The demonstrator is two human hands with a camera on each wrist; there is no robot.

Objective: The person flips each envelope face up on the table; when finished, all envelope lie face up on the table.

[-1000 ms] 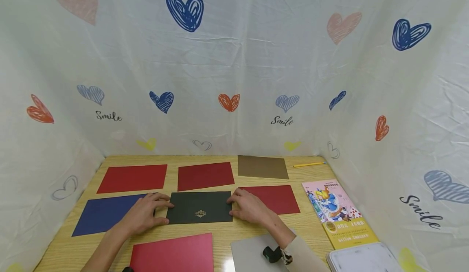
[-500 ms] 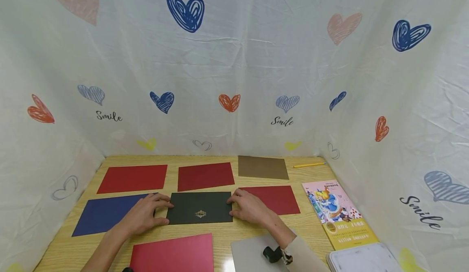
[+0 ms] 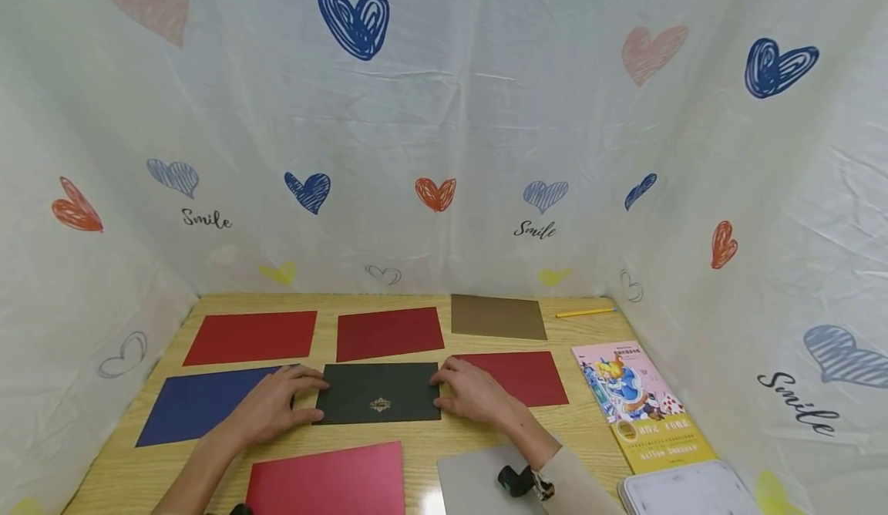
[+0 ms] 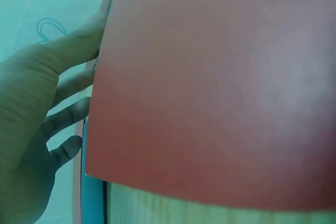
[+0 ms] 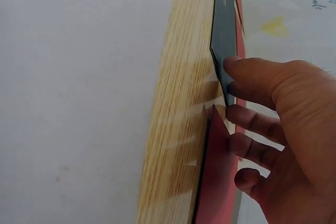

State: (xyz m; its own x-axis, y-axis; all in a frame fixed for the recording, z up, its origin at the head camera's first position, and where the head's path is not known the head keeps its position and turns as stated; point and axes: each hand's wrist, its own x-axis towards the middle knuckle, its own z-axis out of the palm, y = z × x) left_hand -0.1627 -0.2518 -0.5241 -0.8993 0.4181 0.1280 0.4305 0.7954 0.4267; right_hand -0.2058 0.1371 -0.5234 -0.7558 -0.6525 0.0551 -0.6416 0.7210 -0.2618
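Observation:
A dark green card [image 3: 378, 384] with a gold emblem near its lower edge lies flat in the middle of the table, landscape way. At its left edge my left hand [image 3: 274, 407] rests thumb and fingertips, the fingers loosely bent. My right hand [image 3: 475, 395] touches the opposite edge in the same manner. In the right wrist view, the thumb and index finger of the right hand [image 5: 294, 108] lie on the card's end; the other fingers hang over a dark red card [image 5: 215, 182]. The left hand [image 4: 37, 98] has its fingertips hidden behind a pink-red card [image 4: 173, 119].
Other cards lie around: bright red [image 3: 250, 338], dark red [image 3: 388, 334], brown [image 3: 498, 317], blue [image 3: 201, 407], pinkish red [image 3: 329, 484] and grey [image 3: 479, 480]. To the right are a yellow pencil [image 3: 586, 312], a picture book [image 3: 641, 407] and a whitish flat case [image 3: 690, 488]. Heart-patterned curtains [image 3: 458, 137] enclose the table.

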